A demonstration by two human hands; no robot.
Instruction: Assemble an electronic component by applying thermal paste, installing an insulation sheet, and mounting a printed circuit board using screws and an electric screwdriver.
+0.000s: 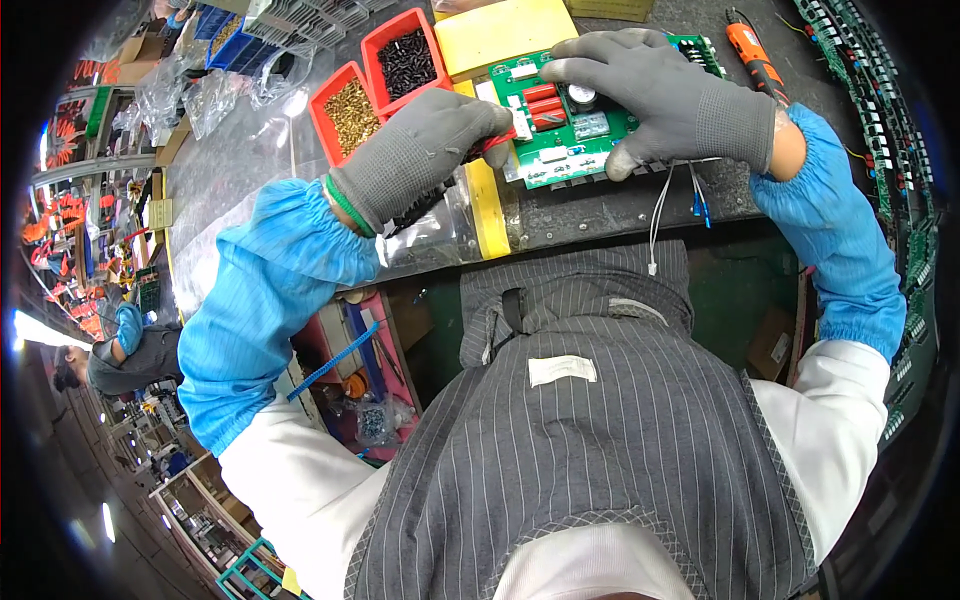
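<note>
A green circuit board (552, 155) lies near the bench's front edge, carrying red blocks, a round silver-topped capacitor and white connectors. My right hand (655, 95), in a grey glove, is spread over the board's right part, its fingers apart and its thumb near the board's front edge. At the board's left edge my gloved left hand (425, 150) is closed, with finger and thumb round a thin red piece (492, 143) whose kind I cannot make out. Part of a black thing (420, 207) shows under that hand. White wires (658, 215) with blue ends hang over the bench edge.
Two red bins hold brass-coloured parts (351, 118) and black screw-like parts (406, 64). A yellow sheet (500, 38) lies behind the board. An orange-and-black power screwdriver (752, 55) lies at the right, beside rows of circuit boards (885, 130). Another person (125, 350) is at far left.
</note>
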